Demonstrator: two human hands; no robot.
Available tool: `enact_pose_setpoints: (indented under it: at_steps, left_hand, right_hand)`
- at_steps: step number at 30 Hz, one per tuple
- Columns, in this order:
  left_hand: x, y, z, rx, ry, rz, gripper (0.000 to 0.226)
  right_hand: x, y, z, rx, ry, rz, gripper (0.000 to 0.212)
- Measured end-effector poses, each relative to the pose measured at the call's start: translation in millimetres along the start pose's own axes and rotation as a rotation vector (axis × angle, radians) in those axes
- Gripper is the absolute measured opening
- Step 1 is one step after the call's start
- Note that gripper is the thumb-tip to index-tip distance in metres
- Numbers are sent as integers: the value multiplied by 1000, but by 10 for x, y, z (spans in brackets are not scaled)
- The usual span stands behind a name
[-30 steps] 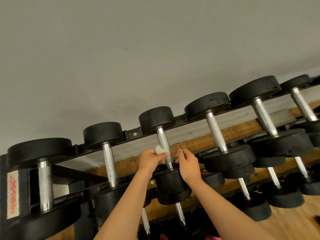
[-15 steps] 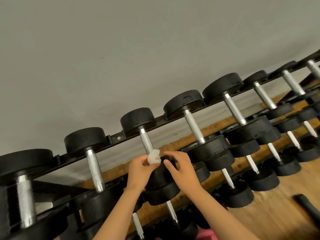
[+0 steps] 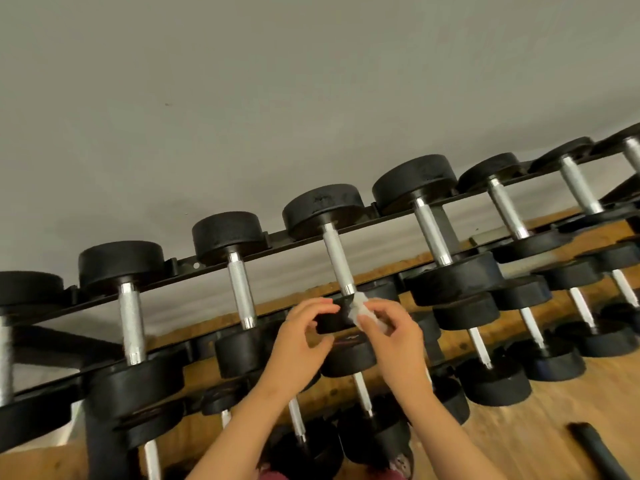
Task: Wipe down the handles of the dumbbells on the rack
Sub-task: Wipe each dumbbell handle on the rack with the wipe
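Right hand [image 3: 391,337] pinches the white wipe [image 3: 362,308] at the near end of a top-row dumbbell handle [image 3: 337,265]; left hand [image 3: 298,336] is loosely curled and empty, just beside it. Best to wrap the wipe round the handle and stroke its full length. Half a second ago the left hand held the wipe, one dumbbell further left on the rack [image 3: 284,242].

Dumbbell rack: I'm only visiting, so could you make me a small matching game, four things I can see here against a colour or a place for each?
Things:
1. wipe
2. dumbbell handle just above the hands
3. floor
4. wall

Colour or place:
a. plain grey
b. pinched in the right hand
c. shiny silver
d. wood-brown

Pairs: 1-b, 2-c, 3-d, 4-a
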State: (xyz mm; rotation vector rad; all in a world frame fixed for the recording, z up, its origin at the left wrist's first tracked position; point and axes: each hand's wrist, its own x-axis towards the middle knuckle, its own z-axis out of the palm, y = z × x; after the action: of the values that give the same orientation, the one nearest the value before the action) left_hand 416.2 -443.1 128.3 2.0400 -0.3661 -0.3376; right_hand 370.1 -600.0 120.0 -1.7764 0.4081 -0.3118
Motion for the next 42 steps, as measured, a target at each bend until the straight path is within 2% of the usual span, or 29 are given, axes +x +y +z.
enact_pose_setpoints:
  at_steps: [3,7,10,14,16,19,22,26,28,30,32,35,38,40,42]
  left_hand:
    - [71,-24,269,-16,159,-116,49]
    - [84,-147,497,-136,196,-249,43]
    - [112,-130,429,-202,202,-279,39]
    - [158,-117,314,-232,184,-289,38]
    - [155,-112,276,-268,181,-259,37]
    - [145,-123,221,-305,156,-227,32]
    - [133,-204,200,-274,116,-208,33]
    - [168,-279,178,-271,106,-216,31]
    - [185,-301,174,-254,103,-205,30]
    - [207,-314,160,-217,99,-183,27]
    - [253,-334,145,-187,105,-161,24]
    - [324,-357,158,-166,128,-130,21]
    - [375,-371,171,-153,144,-130,19]
    - [398,-376,162,-136,137,-133,22]
    - [419,-376,159,-148,139,-162,23]
  right_hand:
    - [247,117,-339,-84,8,-60,35]
    - [327,425,-385,-313,-183,-259,48]
    - [271,544,-289,-362,-179,-362,63]
    - [231,620,-63,-636,-254,-725,85]
    - [206,575,91,-791,-331,-814,87]
    - [226,523,194,-912,-403,-852,81]
    - [261,619,-3,-868,-360,-824,78]
    - [206,653,-185,-668,-203,-574,84]
    - [165,602,-101,-614,-83,-420,77]
    - [145,567,16,-602,3,-354,71]
    - [134,576,118,-692,-18,-442,68]
    - [110,594,204,-876,-199,-701,67]
    - [127,630,111,-960,-315,-863,68]
    - [159,678,-45,-913,-317,-830,71]
    - [214,724,-170,-798,-248,-712,80]
